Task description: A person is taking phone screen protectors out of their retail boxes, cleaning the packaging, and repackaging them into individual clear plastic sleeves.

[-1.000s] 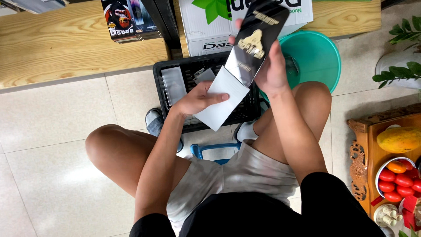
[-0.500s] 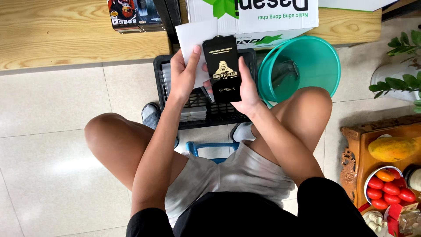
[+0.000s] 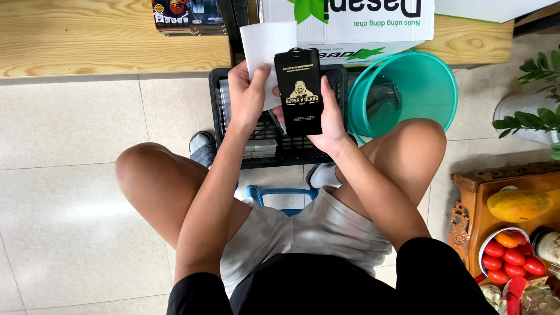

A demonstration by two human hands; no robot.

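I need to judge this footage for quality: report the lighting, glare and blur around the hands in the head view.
Head view: even, soft light; pale glare patch on the glossy floor tiles; the flat black rectangular packet and white paper sleeve in the left hand and right hand are sharp, unblurred.

Pale glossy floor tiles [image 3: 70,175] reflected soft light. A low wooden shelf [image 3: 87,41] ran along the top, a carved wooden stand [image 3: 466,204] stood at right beside a potted plant [image 3: 534,70].
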